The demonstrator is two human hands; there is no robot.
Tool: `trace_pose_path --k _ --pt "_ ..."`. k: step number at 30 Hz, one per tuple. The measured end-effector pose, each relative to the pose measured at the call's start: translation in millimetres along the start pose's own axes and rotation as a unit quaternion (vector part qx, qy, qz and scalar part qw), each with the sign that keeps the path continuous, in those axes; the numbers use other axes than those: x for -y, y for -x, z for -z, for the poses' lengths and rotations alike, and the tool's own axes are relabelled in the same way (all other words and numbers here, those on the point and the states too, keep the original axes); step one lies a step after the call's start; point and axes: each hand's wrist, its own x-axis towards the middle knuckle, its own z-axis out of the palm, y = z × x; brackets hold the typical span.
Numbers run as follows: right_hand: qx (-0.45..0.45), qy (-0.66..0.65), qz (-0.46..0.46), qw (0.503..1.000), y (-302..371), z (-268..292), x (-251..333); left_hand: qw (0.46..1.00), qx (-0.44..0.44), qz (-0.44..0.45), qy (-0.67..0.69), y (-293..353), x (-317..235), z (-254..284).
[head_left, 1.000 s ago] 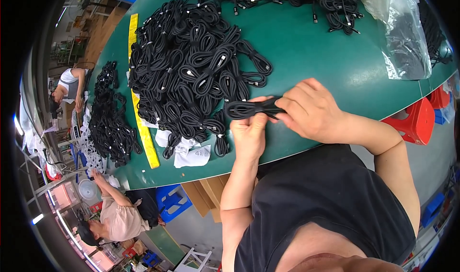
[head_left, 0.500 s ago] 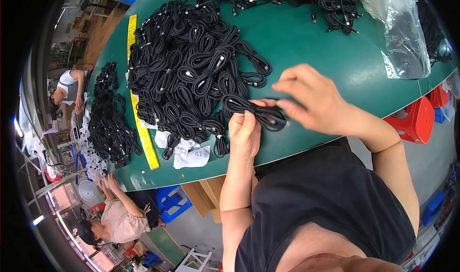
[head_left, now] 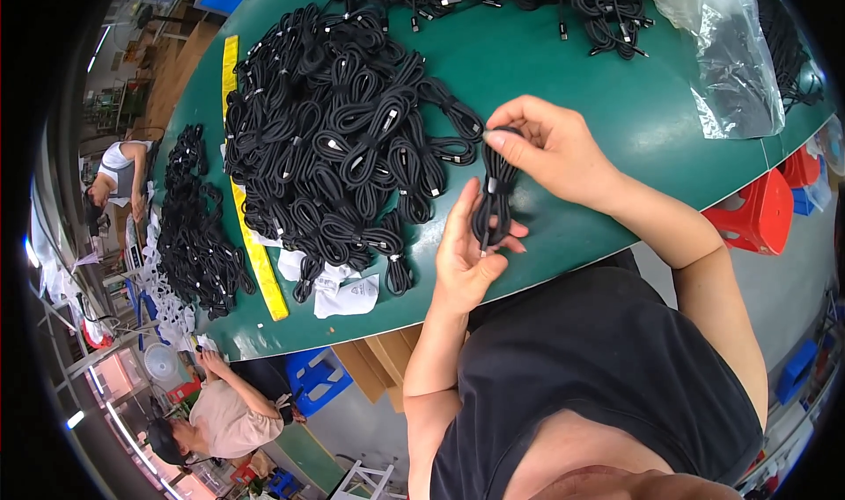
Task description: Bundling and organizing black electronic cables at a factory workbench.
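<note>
A coiled black cable [head_left: 498, 176], bound round its middle, hangs almost upright above the table. My right hand [head_left: 553, 148] pinches its upper end between thumb and fingers. Around the lower end, my left hand [head_left: 462, 267] is spread open, palm up; its fingertips show behind the coil and the thumb stands apart. Whether those fingers press on the cable I cannot tell. To the left lies a big heap of similar coiled black cables [head_left: 334, 139], some with silver plugs showing.
The green table [head_left: 554, 86] also bears a yellow strip [head_left: 264, 271], more cables [head_left: 189, 245] beyond it, cables at the far edge [head_left: 572, 3], white packets [head_left: 348, 296] and a clear plastic bag [head_left: 739, 86]. A red stool [head_left: 761, 218] stands right. Two people sit left.
The coil has turned from lying crosswise to nearly upright. My right hand has moved left and taken its upper end, while my left hand has loosened its pinch and spread its fingers.
</note>
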Motion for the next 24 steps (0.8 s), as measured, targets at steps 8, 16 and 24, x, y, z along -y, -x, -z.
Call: trace_pose_path --k 8,16,24 --pt "-0.009 -0.046 -0.061 0.997 1.4 4.1 10.7 1.000 0.023 0.018 -0.004 4.2 -3.1 6.8" --pt "-0.078 -0.007 0.072 0.994 6.1 -8.3 0.4 0.994 0.032 -0.045 0.095 4.2 9.7 7.8" --pt "-0.023 -0.051 0.053 0.997 9.4 -3.3 13.7 0.997 -0.070 0.026 0.019 4.7 10.7 -3.4"
